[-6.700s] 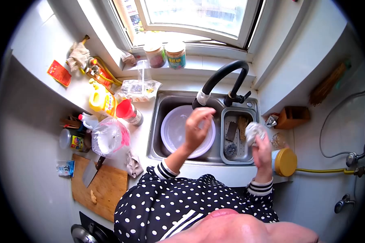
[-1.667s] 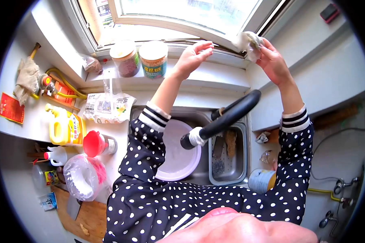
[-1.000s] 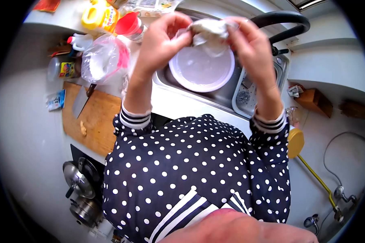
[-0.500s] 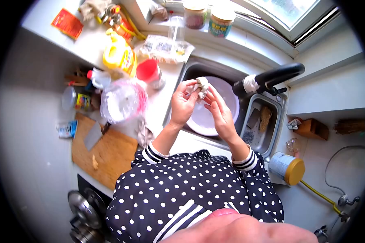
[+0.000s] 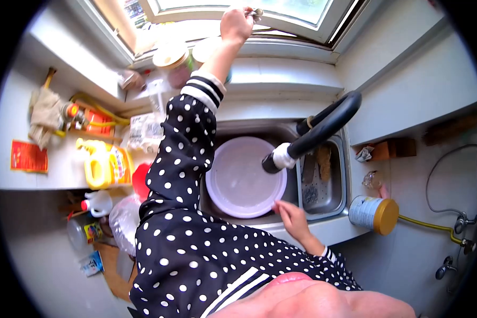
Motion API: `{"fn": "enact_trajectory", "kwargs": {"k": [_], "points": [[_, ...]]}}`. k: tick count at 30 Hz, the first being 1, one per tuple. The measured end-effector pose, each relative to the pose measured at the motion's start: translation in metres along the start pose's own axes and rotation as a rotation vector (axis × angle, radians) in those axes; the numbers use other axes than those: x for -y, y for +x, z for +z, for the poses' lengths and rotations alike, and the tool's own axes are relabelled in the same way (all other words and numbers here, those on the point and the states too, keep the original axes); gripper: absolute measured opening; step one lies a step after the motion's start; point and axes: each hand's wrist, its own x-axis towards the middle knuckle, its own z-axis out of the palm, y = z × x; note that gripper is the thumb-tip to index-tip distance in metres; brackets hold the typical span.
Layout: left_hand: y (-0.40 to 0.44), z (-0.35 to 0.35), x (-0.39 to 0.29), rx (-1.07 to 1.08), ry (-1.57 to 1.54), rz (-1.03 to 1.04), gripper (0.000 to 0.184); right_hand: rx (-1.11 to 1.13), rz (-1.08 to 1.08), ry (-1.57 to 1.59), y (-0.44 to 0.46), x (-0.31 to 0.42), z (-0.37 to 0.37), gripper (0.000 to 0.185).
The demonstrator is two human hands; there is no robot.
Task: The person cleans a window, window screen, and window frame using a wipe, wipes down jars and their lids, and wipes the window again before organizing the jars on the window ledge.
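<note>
My left hand (image 5: 236, 26) reaches far forward, up to the frame of the window (image 5: 302, 26). Its fingers are closed on a small crumpled whitish cloth (image 5: 257, 14), which mostly hides behind them. Down at the sink's front edge, my right hand (image 5: 295, 221) is loosely open, its fingertips close to the rim of a pale lilac basin (image 5: 213, 193). Whether they touch the rim I cannot tell. The basin sits in the larger bowl of the steel sink (image 5: 233, 127). Over its right side hangs the end of a black faucet (image 5: 323, 132) with white wrapping.
Lidded jars (image 5: 172, 63) stand on the sill beneath my left forearm. Left of my sleeve are a yellow jug (image 5: 103, 164), a red cup (image 5: 141, 181) and a cutting board (image 5: 114, 270). A gold-lidded can (image 5: 385, 216) lies at right beside the small sink bowl (image 5: 323, 204).
Both hands were together over the basin with the crumpled cloth. The left has carried it forward to the window, while the right has dropped to the basin's near edge. My view has shifted.
</note>
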Motion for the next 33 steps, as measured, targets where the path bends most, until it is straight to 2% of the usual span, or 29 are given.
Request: {"fn": "enact_trajectory", "kwargs": {"k": [2,4,6,9,12,14,16,17,20,22,23,25,28,29,30,32,33], "points": [[0.027,0.027,0.002,0.076,0.048,-0.054,0.022,-0.021,0.110,0.058,-0.014,-0.024,0.001,0.022],[0.050,0.059,0.019,0.049,0.172,-0.083,0.019,-0.035,0.179,0.110,-0.018,-0.033,-0.005,0.022],[0.063,0.076,0.034,0.074,0.276,-0.224,0.019,-0.056,0.262,0.171,-0.022,-0.051,-0.008,0.024],[0.074,0.110,0.066,-0.011,0.322,-0.155,0.021,-0.139,0.416,0.288,-0.021,-0.060,-0.010,0.024],[0.065,0.138,0.052,0.016,0.540,0.098,0.028,-0.172,0.474,0.345,-0.015,-0.068,-0.006,0.025],[0.052,0.146,0.033,0.020,0.481,0.141,0.021,-0.169,0.476,0.353,-0.007,-0.066,-0.005,0.025],[0.049,0.163,0.022,0.148,0.460,0.187,0.023,-0.167,0.427,0.352,0.004,-0.064,0.000,0.023],[0.046,0.172,0.010,0.201,0.521,0.202,0.018,-0.158,0.401,0.322,0.011,-0.057,-0.001,0.022],[0.033,0.172,0.002,0.021,0.214,0.479,0.021,-0.136,0.351,0.255,0.023,-0.041,-0.007,0.019],[0.042,0.158,0.018,0.154,0.367,0.273,0.021,-0.145,0.339,0.220,0.026,-0.037,-0.012,0.019],[0.052,0.149,0.028,0.245,0.438,0.092,0.021,-0.107,0.377,0.199,0.025,-0.038,-0.017,0.020],[0.058,0.137,0.048,0.055,0.324,-0.027,0.021,-0.132,0.428,0.227,0.019,-0.042,-0.017,0.021],[0.048,0.152,0.028,0.101,0.500,0.113,0.019,-0.142,0.486,0.263,0.011,-0.050,-0.021,0.025],[0.044,0.158,0.011,0.167,0.453,0.127,0.016,-0.159,0.471,0.274,0.007,-0.055,-0.020,0.025],[0.043,0.168,0.003,0.210,0.414,0.284,0.017,-0.177,0.455,0.288,0.005,-0.060,-0.018,0.025],[0.037,0.182,-0.010,0.107,0.181,0.564,0.016,-0.161,0.449,0.296,0.007,-0.058,-0.015,0.025],[0.041,0.183,-0.006,0.165,0.274,0.576,0.016,-0.142,0.454,0.276,0.010,-0.051,-0.019,0.026]]}}
